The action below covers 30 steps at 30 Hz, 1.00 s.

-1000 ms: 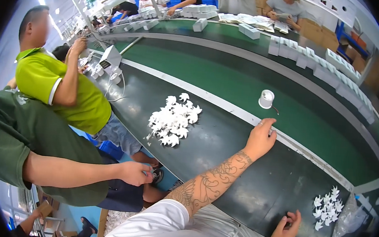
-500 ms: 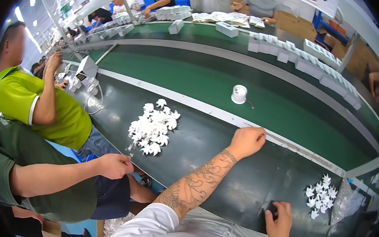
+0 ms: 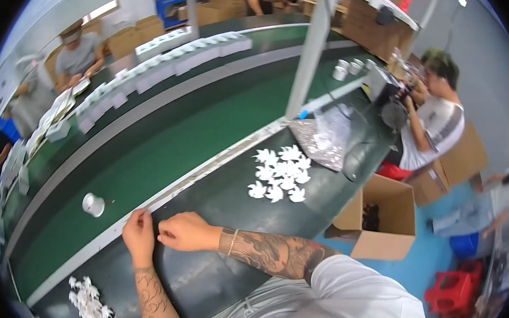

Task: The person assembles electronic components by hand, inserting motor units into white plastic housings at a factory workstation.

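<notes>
My left hand [image 3: 139,238] is closed, fingers curled, at the metal rail beside the conveyor. Just to its right, over the black bench, my right hand [image 3: 190,232] is closed too, its fingertips pointing at the left hand. What either hand holds, if anything, is hidden. On the green belt, left of my hands, lies a white cylindrical lamp housing [image 3: 93,205] with a short wire. White pronged plastic pieces [image 3: 281,172] lie loosely spread on the bench beyond my right hand. A second heap of such white pieces [image 3: 90,303] is at the lower left.
A clear plastic bag [image 3: 328,135] lies past the spread pieces, by a frame post [image 3: 311,56]. An open cardboard box [image 3: 384,238] stands right of the bench. A person [image 3: 434,113] works at the far right; white boxes [image 3: 172,60] line the belt's far side.
My view has swung to the right. My right hand has left the bench's near edge and come up beside my left hand, which remains closed near the rail.
</notes>
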{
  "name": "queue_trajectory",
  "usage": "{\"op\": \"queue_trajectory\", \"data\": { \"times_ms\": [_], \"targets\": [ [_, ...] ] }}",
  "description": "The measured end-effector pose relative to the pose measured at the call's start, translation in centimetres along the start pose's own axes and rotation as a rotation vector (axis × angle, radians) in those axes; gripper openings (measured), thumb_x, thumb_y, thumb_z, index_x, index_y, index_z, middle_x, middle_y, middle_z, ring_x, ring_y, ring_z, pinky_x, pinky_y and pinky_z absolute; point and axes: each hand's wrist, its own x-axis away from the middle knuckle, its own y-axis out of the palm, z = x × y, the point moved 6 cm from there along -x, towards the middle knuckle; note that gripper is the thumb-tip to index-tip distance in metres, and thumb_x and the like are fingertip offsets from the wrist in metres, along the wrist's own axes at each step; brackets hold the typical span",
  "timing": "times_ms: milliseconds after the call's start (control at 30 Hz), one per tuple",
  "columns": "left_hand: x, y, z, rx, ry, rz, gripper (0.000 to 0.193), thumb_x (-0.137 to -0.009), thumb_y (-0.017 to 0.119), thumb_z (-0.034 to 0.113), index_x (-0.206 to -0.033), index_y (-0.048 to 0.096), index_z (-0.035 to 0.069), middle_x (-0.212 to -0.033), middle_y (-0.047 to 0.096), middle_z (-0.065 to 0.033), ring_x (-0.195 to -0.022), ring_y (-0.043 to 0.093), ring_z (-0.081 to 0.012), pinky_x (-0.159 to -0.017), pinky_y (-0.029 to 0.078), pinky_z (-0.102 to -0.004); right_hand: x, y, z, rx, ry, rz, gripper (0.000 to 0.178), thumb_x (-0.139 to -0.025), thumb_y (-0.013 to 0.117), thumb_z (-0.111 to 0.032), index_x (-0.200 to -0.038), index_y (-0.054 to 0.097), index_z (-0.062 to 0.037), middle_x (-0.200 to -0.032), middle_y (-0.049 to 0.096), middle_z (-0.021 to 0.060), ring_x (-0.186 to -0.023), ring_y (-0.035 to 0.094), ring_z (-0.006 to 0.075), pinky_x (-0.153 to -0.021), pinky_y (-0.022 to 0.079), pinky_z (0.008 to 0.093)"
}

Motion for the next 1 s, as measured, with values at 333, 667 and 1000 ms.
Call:
{"op": "queue_trajectory", "data": {
  "times_ms": [333,667,1000],
  "targets": [
    [-0.3,1.6,0.9,0.049,-0.001,-0.026,0.016,-0.090,0.063,0.016,-0.091,0.069,0.001,-0.069,0.066,-0.0101,-0.060,0.061,-0.0169,-0.060,0.048,-0.0309,1.8,-1.7,0.6,-0.050,-0.050,-0.024,0.015,-0.084,0.064,-0.019,-0.080,0.063,-0.0048,-0.069,0.066,0.0104,-0.066,0.065,0.0307,-0.061,0.049,0.0438],
    [-0.4,1.4,0.9,0.046,0.014,-0.012,0.016,-0.090,0.064,0.016,-0.091,0.069,0.001,-0.070,0.066,-0.0091,-0.060,0.061,-0.0160,-0.061,0.048,-0.0305,1.6,-1.6,0.7,-0.032,-0.069,-0.020,0.013,-0.084,0.065,-0.018,-0.081,0.061,-0.0053,-0.070,0.065,0.0080,-0.067,0.065,0.0282,-0.059,0.049,0.0414],
    [-0.4,1.3,1.1,0.032,0.008,-0.033,0.015,-0.090,0.063,0.014,-0.091,0.068,0.000,-0.069,0.066,-0.0083,-0.060,0.059,-0.0144,-0.060,0.047,-0.0291,1.8,-1.8,0.4,-0.042,-0.070,-0.015,0.012,-0.084,0.063,-0.017,-0.081,0.062,-0.0057,-0.071,0.066,0.0076,-0.069,0.066,0.0277,-0.061,0.050,0.0412]
  ]
}}
